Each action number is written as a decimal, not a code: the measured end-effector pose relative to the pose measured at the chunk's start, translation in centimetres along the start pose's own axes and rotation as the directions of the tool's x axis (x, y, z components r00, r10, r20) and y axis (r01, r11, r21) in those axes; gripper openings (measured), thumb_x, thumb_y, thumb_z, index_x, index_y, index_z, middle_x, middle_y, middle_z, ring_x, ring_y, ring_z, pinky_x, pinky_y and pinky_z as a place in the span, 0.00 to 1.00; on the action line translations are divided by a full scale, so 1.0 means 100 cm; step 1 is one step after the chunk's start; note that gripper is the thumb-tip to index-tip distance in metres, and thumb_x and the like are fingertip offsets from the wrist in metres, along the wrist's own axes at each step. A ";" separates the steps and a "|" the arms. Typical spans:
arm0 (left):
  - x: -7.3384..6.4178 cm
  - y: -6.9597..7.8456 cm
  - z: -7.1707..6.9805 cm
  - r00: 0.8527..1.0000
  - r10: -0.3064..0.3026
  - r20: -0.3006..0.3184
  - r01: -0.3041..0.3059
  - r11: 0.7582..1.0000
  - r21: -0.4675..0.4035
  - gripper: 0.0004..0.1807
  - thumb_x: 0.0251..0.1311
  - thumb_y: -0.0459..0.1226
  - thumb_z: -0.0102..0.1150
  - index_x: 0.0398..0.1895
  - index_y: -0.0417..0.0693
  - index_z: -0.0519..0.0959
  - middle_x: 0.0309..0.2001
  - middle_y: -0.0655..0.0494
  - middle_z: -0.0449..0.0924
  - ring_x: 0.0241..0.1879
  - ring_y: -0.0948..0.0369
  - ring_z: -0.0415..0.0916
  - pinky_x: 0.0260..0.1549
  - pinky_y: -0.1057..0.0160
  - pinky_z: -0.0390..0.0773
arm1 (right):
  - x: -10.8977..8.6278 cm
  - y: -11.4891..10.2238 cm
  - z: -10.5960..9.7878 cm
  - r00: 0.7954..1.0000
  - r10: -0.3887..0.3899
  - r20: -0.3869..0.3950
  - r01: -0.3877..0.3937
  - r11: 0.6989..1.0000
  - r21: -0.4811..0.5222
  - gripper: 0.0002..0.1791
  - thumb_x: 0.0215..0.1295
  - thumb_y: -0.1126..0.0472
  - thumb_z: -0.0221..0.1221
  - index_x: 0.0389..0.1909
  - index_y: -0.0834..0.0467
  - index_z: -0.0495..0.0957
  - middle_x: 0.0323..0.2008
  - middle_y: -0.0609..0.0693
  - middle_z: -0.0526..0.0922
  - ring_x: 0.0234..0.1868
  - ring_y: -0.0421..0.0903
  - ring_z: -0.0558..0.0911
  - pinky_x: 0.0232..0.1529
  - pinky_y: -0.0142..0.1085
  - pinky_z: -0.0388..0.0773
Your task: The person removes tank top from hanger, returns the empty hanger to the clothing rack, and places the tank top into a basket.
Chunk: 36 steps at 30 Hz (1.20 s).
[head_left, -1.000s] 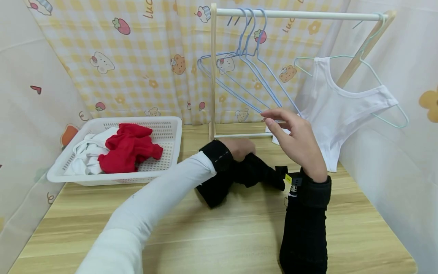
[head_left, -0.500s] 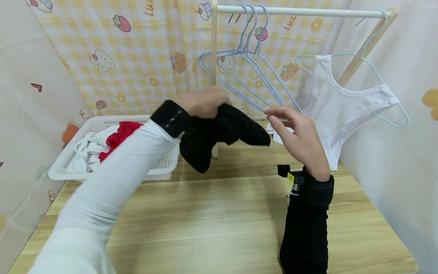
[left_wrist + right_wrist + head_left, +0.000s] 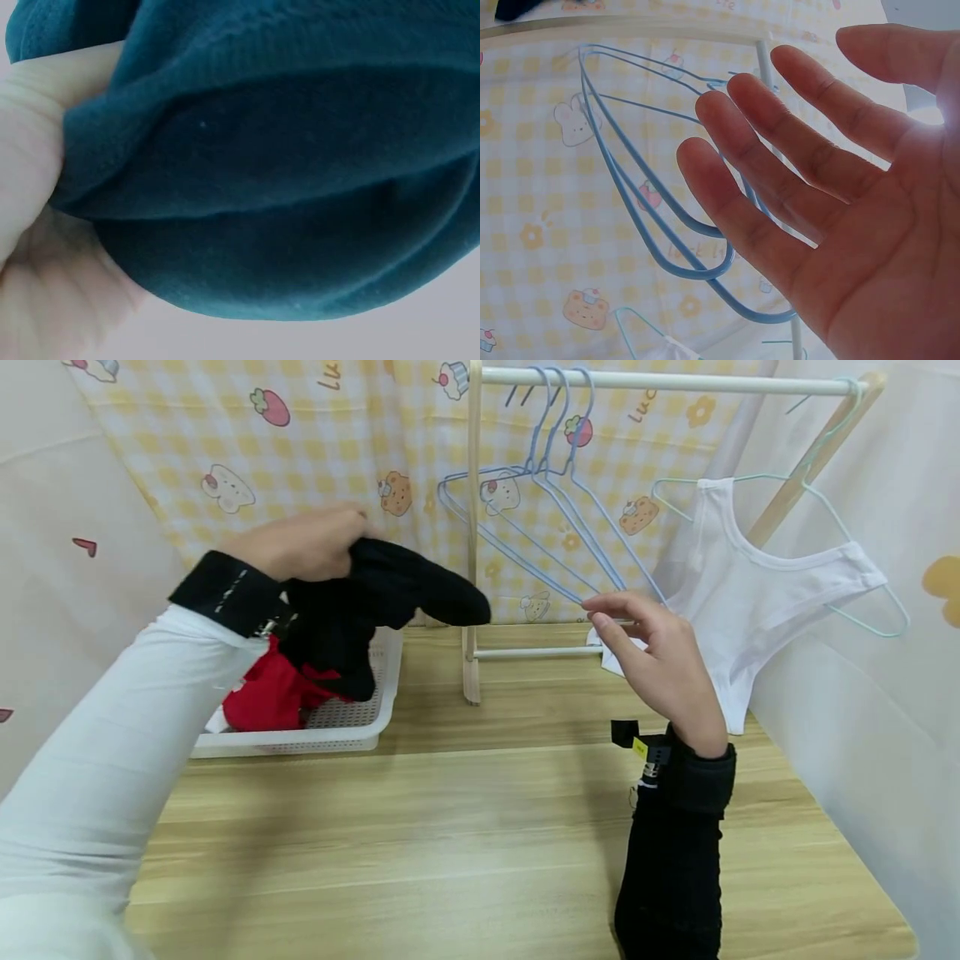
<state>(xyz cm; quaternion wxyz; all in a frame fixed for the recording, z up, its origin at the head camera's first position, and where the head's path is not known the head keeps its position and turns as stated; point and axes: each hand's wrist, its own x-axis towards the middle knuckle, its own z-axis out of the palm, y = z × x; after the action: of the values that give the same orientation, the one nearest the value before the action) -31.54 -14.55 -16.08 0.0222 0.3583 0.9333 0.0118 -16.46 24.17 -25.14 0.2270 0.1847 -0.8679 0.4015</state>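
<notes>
My left hand (image 3: pixel 318 545) grips a bunched black garment (image 3: pixel 420 583) above the white plastic basket (image 3: pixel 384 693). In the left wrist view the thumb and fingers pinch the garment's ribbed edge (image 3: pixel 262 52), and its folds fill most of the picture. Part of the cloth hangs down in front of the basket's inside. Within the basket lies a red garment (image 3: pixel 266 693), partly covered by the black cloth and the left forearm. My right hand (image 3: pixel 660 664) is held up with nothing in it, its fingers relaxed and apart in the right wrist view, near the blue hangers (image 3: pixel 551 485).
A clothes rack with a white top bar (image 3: pixel 675 381) stands at the back, several blue hangers on it. At its right end a white tank top (image 3: pixel 765 577) hangs on a mint hanger (image 3: pixel 896 610). The wooden table (image 3: pixel 480 827) spreads in front, with curtains behind and at the sides.
My left hand has lifted the black garment off the table and carried it left, over the basket. The right hand has stayed almost in place.
</notes>
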 end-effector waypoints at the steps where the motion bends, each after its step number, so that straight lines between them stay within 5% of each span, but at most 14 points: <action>1: -0.005 -0.007 0.003 1.000 -0.013 -0.005 0.013 1.000 0.005 0.28 0.55 0.15 0.53 0.61 0.30 0.83 0.57 0.27 0.79 0.52 0.40 0.75 0.58 0.40 0.77 | 0.000 0.000 0.000 1.000 0.000 -0.001 0.000 1.000 0.000 0.15 0.85 0.56 0.57 0.61 0.56 0.86 0.57 0.50 0.89 0.57 0.27 0.82 0.60 0.23 0.77; 8: -0.031 -0.039 0.034 0.994 -0.103 -0.027 0.104 0.993 0.049 0.26 0.57 0.16 0.57 0.62 0.27 0.82 0.53 0.25 0.79 0.51 0.37 0.76 0.58 0.38 0.79 | 0.000 0.002 0.000 1.000 -0.019 -0.008 0.019 1.000 -0.010 0.15 0.84 0.57 0.57 0.60 0.57 0.86 0.58 0.49 0.90 0.57 0.27 0.82 0.60 0.22 0.77; 15: -0.043 -0.057 0.064 0.977 -0.212 0.006 0.210 0.969 0.130 0.10 0.64 0.19 0.56 0.42 0.29 0.86 0.44 0.29 0.81 0.41 0.42 0.77 0.44 0.41 0.82 | 0.000 0.003 0.000 1.000 0.007 -0.005 -0.007 1.000 -0.011 0.15 0.84 0.55 0.57 0.61 0.54 0.86 0.58 0.49 0.90 0.57 0.28 0.83 0.60 0.23 0.78; 22: -0.052 -0.061 0.096 0.949 -0.314 0.040 0.301 0.933 0.196 0.06 0.64 0.19 0.55 0.31 0.29 0.79 0.33 0.30 0.82 0.30 0.40 0.80 0.34 0.38 0.84 | 0.000 0.005 -0.002 1.000 0.023 0.006 -0.023 1.000 -0.013 0.16 0.85 0.55 0.56 0.62 0.55 0.85 0.58 0.49 0.89 0.58 0.30 0.83 0.61 0.25 0.76; 27: -0.042 -0.051 0.118 0.943 -0.293 0.156 0.272 0.951 0.145 0.03 0.66 0.20 0.57 0.39 0.30 0.79 0.36 0.33 0.83 0.32 0.44 0.79 0.37 0.42 0.82 | 0.000 0.004 -0.002 1.000 0.018 0.008 -0.018 1.000 -0.012 0.16 0.85 0.55 0.56 0.61 0.55 0.86 0.58 0.49 0.89 0.58 0.30 0.83 0.62 0.25 0.77; 30: -0.026 -0.050 0.136 0.935 -0.260 0.240 0.248 0.965 0.082 0.05 0.65 0.21 0.59 0.36 0.35 0.78 0.36 0.38 0.83 0.32 0.47 0.77 0.36 0.46 0.80 | 0.000 0.005 -0.001 1.000 0.005 0.012 -0.005 1.000 -0.011 0.16 0.85 0.55 0.56 0.61 0.56 0.85 0.58 0.49 0.89 0.58 0.31 0.83 0.62 0.25 0.77; 36: 0.011 -0.072 0.189 0.901 -0.198 0.386 0.215 0.977 -0.001 0.09 0.56 0.22 0.62 0.35 0.43 0.81 0.35 0.45 0.82 0.30 0.51 0.75 0.30 0.53 0.77 | 0.000 0.005 0.000 1.000 0.015 0.020 -0.015 1.000 -0.008 0.16 0.85 0.55 0.56 0.61 0.55 0.85 0.58 0.48 0.89 0.60 0.33 0.83 0.61 0.25 0.77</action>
<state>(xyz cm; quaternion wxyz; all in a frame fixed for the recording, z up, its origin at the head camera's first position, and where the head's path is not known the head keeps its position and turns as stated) -36.21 -19.02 -35.24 0.2133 0.2522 0.9430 -0.0408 -16.68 24.48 -25.48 0.2158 0.1814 -0.8731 0.3976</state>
